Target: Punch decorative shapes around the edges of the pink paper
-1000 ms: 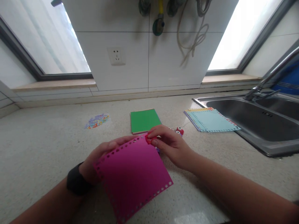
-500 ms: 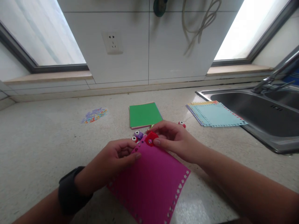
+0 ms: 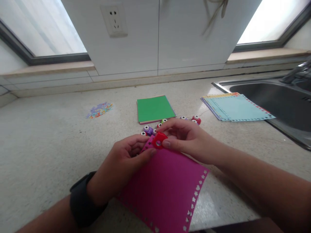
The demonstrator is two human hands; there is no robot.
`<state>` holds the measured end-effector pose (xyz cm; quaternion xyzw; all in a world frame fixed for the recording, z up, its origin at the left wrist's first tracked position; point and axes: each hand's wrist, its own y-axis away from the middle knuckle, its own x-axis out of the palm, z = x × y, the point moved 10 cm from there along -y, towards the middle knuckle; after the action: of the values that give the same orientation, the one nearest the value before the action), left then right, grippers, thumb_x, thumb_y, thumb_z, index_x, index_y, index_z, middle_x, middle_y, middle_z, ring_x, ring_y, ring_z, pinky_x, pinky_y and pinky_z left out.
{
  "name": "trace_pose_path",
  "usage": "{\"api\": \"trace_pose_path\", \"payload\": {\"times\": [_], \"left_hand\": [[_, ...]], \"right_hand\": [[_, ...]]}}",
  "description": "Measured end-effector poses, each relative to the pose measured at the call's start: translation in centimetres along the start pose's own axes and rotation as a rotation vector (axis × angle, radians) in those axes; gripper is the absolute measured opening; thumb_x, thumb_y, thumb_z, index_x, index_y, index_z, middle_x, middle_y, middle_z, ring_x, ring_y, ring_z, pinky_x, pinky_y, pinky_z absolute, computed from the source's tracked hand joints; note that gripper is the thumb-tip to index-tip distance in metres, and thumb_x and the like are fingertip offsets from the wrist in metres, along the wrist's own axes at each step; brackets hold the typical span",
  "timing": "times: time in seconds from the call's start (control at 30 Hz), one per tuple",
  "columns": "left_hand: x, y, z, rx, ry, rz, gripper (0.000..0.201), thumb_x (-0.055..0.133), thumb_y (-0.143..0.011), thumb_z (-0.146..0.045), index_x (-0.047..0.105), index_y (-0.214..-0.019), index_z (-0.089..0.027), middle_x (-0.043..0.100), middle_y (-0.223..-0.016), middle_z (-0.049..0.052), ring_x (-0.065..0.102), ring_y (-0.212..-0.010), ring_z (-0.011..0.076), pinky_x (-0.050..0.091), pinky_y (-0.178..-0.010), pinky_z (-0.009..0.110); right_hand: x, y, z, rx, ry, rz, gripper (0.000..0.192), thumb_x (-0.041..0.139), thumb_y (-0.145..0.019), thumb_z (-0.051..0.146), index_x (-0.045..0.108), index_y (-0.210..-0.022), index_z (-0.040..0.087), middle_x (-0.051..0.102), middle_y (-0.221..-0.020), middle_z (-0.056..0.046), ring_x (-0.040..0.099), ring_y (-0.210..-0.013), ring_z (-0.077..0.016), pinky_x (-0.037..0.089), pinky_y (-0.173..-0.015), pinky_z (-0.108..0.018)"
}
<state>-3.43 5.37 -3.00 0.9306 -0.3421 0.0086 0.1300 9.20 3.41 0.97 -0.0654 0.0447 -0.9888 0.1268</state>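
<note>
- Since a second ago, the pink sheet (image 3: 167,187) has turned, and the left hand's (image 3: 123,163) thumb has come onto its upper face.
- Half-curled, the left hand grips the sheet beside its far corner, fingers partly hidden behind, apparently to steady it.
- Thumb and fingers of the right hand (image 3: 194,139) pinch the red punch (image 3: 159,140), set over that corner, seemingly to keep it aligned with the border.
- Cut-outs (image 3: 197,187) line the sheet's right edge.
- Beyond the hands, a purple punch (image 3: 147,130) and green stack (image 3: 155,108) limit forward room; the counter (image 3: 48,155) leftward seems to give more.
- Pale blue sheets (image 3: 239,108) overlap the sink's (image 3: 272,100) edge.
</note>
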Motion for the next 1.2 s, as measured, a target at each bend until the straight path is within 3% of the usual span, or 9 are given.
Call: {"api": "trace_pose_path", "payload": {"times": [0.13,0.37,0.57,0.67,0.83,1.03,1.2], "left_hand": [[0.2,0.0,-0.2,0.005,0.045,0.011,0.034,0.081,-0.080,-0.031,0.071,-0.111,-0.024,0.077,-0.108,0.003,0.071,-0.099,0.0174,0.053,-0.086,0.024],[0.4,0.2,-0.3,-0.015,0.110,0.030,0.028,0.078,-0.083,-0.035,0.074,-0.108,-0.024,0.078,-0.105,0.003,0.071,-0.103,0.0181,0.052,-0.077,0.019],[0.7,0.4,0.0,-0.081,0.188,0.039,0.022,0.078,-0.084,-0.034,0.074,-0.102,-0.022,0.078,-0.097,0.002,0.070,-0.079,0.0108,0.052,-0.070,0.017],[0.8,0.5,0.0,-0.096,0.211,0.037,0.022,0.078,-0.083,-0.033,0.073,-0.102,-0.021,0.078,-0.097,0.003,0.070,-0.078,0.0113,0.054,-0.072,0.018],[1.2,0.5,0.2,-0.110,0.218,0.065,0.022,0.078,-0.083,-0.032,0.072,-0.102,-0.022,0.077,-0.095,0.003,0.071,-0.081,0.0123,0.054,-0.073,0.019],[1.4,0.7,0.2,-0.119,0.169,0.050,0.025,0.081,-0.081,-0.033,0.073,-0.101,-0.021,0.078,-0.099,0.003,0.071,-0.083,0.0121,0.054,-0.073,0.018],[1.7,0.7,0.3,-0.129,0.164,0.065,0.028,0.081,-0.081,-0.034,0.073,-0.105,-0.021,0.078,-0.103,0.005,0.072,-0.098,0.0185,0.055,-0.075,0.020]], "right_hand": [[0.4,0.0,-0.1,0.001,-0.028,0.017,0.021,0.076,-0.086,0.021,0.067,-0.105,0.018,0.075,-0.098,-0.004,0.072,-0.090,-0.0123,0.056,-0.080,-0.024],[0.3,-0.3,-0.4,-0.002,-0.008,0.005,0.022,0.077,-0.085,0.023,0.068,-0.104,0.018,0.074,-0.095,-0.003,0.070,-0.090,-0.0135,0.056,-0.080,-0.026],[0.4,-0.3,-0.4,0.028,0.013,-0.003,0.026,0.077,-0.086,0.029,0.067,-0.106,0.017,0.074,-0.097,-0.005,0.069,-0.091,-0.0154,0.055,-0.081,-0.029],[0.0,-0.3,-0.4,0.056,0.119,-0.032,0.027,0.070,-0.090,0.038,0.068,-0.105,0.016,0.072,-0.097,-0.006,0.066,-0.089,-0.0166,0.052,-0.078,-0.030],[0.1,-0.4,0.4,0.042,0.420,-0.034,0.039,0.057,-0.095,0.050,0.068,-0.084,0.014,0.060,-0.076,-0.002,0.053,-0.067,-0.0128,0.039,-0.059,-0.027],[1.5,-0.7,1.5,-0.060,0.606,0.061,0.047,0.045,-0.101,0.053,0.055,-0.074,0.016,0.054,-0.073,0.000,0.050,-0.070,-0.0140,0.036,-0.065,-0.028],[3.0,-0.8,1.3,-0.068,0.590,0.207,0.054,0.034,-0.105,0.056,0.061,-0.082,0.015,0.061,-0.078,-0.002,0.054,-0.073,-0.0144,0.038,-0.069,-0.028]]}}
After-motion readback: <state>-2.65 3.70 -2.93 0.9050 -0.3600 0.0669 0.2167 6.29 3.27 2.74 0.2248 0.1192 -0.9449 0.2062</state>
